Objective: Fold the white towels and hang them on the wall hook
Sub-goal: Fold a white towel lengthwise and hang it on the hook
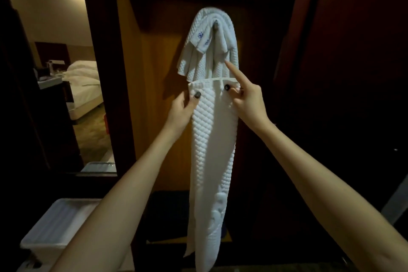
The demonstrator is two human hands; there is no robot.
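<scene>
You held the folded towel (pixel 213 139) by its top edge below the wall hook (pixel 216 22), fingers (pixel 195 97) of left hand (pixel 182 109) and right hand (pixel 248 100) pinching it. You needed to lift it level and centre it over the hung towels (pixel 206 55).

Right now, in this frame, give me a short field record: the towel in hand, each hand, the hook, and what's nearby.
held towel: white, folded into a long narrow strip, hanging down from both hands
left hand: pinches the top left corner of the held towel
right hand: thumb pinches the top right edge; index finger points up at the hung towels
wall hook: already carries the hung towels, draped over it
nearby: white bin at lower left; bed at far left
</scene>
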